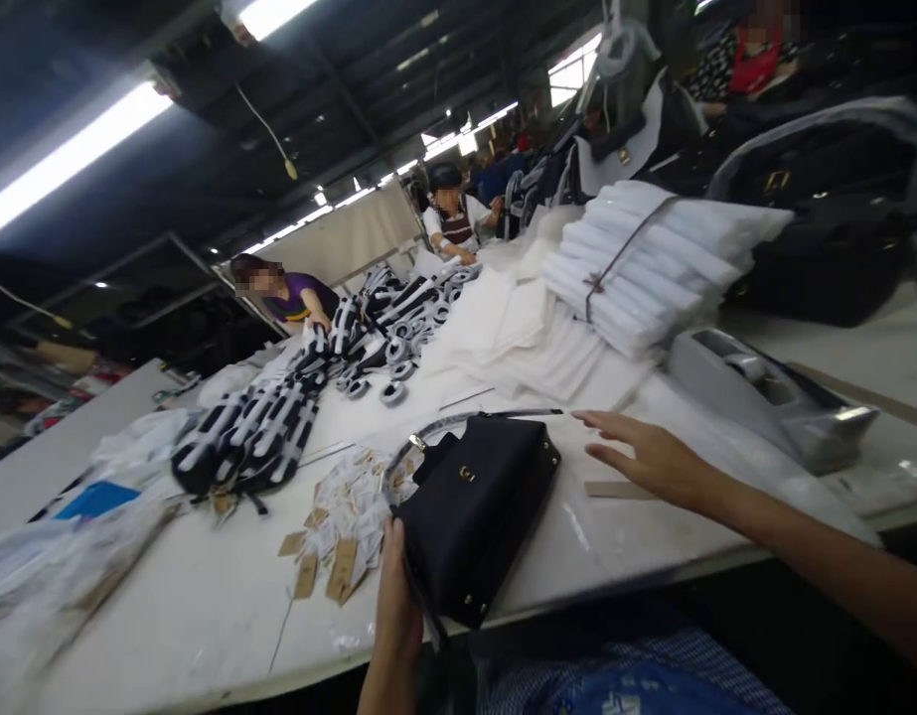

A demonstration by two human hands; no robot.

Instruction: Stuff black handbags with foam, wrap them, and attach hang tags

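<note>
A black handbag (477, 506) with gold hardware lies tilted at the table's front edge. Its handle, wrapped in clear or grey film, arches at the upper left. My left hand (396, 586) grips the bag's left side, thumb along the edge, the other fingers mostly hidden. To the right of the bag, my right hand (637, 452) is held apart from it, fingers stretched out and holding nothing. Its fingertips point toward the dark end of a strap (533, 411) by the bag's top. Small paper tags and white packets (354, 516) are heaped left of the bag.
A tape dispenser (756, 392) stands at right, near a tied stack of white foam sheets (644, 263). Wrapped straps and handles (398, 328) cover the table's far part. Plastic bags (63, 566) lie left. Two people work across the table; another black bag (823, 218) stands right.
</note>
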